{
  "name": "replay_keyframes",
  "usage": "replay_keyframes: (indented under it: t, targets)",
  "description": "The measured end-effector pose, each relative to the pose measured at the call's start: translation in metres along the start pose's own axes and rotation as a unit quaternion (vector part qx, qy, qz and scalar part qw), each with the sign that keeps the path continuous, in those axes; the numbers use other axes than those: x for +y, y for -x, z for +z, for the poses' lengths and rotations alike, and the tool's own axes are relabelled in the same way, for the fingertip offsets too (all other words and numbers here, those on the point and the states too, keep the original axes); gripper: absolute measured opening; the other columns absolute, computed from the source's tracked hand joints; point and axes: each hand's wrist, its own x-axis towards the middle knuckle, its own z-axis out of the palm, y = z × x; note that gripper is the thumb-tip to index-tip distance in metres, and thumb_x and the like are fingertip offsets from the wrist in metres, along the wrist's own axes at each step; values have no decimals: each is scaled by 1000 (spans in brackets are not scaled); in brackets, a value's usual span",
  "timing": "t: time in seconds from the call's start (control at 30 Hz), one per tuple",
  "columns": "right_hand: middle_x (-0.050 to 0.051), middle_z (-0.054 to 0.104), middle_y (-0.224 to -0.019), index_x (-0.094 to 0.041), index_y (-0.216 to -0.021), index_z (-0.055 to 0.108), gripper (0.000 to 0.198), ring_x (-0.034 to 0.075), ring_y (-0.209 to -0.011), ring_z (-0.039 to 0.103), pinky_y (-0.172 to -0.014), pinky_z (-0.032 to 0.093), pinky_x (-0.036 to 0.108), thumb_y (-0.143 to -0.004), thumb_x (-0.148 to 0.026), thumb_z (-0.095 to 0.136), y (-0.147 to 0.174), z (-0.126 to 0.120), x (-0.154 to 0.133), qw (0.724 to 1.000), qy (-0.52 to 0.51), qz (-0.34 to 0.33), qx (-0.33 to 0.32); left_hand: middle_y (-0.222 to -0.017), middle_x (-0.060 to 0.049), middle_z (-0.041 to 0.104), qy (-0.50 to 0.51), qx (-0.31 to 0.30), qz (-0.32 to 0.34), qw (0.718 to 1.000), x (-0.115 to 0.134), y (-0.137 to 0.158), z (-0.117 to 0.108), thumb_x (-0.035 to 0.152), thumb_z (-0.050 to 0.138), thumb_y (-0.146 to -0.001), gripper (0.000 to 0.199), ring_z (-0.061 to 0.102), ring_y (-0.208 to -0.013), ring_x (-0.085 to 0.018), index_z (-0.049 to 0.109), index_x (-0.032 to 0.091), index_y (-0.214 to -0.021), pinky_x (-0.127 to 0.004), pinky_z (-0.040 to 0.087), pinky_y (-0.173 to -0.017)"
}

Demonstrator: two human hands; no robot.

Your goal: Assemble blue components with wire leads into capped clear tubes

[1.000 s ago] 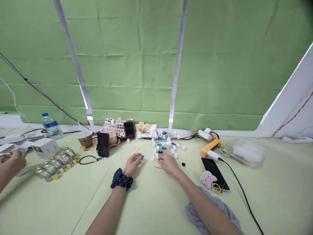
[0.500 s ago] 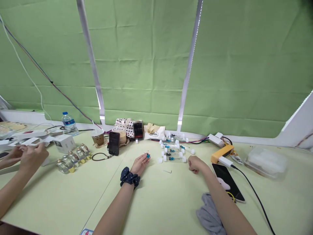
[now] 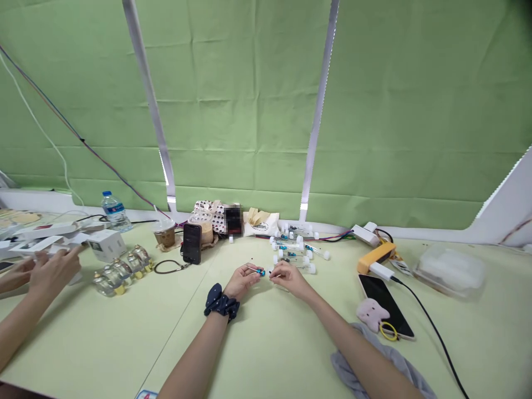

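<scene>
In front of me, my left hand, with a dark dotted scrunchie on its wrist, is closed on a small blue fitting that has a thin metal rod. My right hand is pinched just to the right of the fitting. A tiny dark tip shows at its fingertips, but what it holds is too small to make out. Close behind both hands lie several clear tubes with white caps and blue parts inside.
At left, a co-worker's hands are near white boxes and glass bottles. A phone stands behind my left hand. On the right are a tablet, a yellow block, a cable, a plastic container and grey cloth.
My right hand has moved left from beside the tubes to the blue fitting. The small L-shaped hex key seen earlier on the table no longer shows. My left hand has turned the fitting slightly.
</scene>
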Motion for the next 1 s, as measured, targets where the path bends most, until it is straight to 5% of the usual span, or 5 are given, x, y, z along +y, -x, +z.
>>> replay_keyframes:
  t: [0.5,0.67,0.83,1.0]
  targets:
    - [5,64,-86,-17,-84,61,30,18,-82,61,-73,48,32,-63,-36,71,5,8,7,996,-65,52,-4,-89,-9,70,-82,-14,30,996,-5,-2,0,17,79,-55,26,64,-80,-18,61,12,-73,-32,45,-79]
    - [6,60,-92,-18,-82,66,31,18,-82,60,-77,49,32,-61,-40,72,4,6,14,997,-74,16,32,-90,-10,69,-103,-10,55,993,-5,-1,3,18,79,-55,25,64,-82,-18,59,12,-69,-34,44,-83]
    - [3,60,-81,-18,-90,61,43,17,-67,63,-66,51,33,-59,-44,73,5,6,14,987,-125,79,56,-89,-10,69,-128,-6,78,989,-2,0,6,19,78,-55,24,64,-84,-20,58,13,-65,-36,44,-85]
    - [3,61,-80,-17,-80,59,35,17,-72,62,-69,50,31,-59,-41,74,5,7,14,990,-106,64,70,-90,-11,69,-145,-5,88,986,-3,0,7,19,78,-57,23,64,-82,-19,58,13,-66,-36,45,-84]
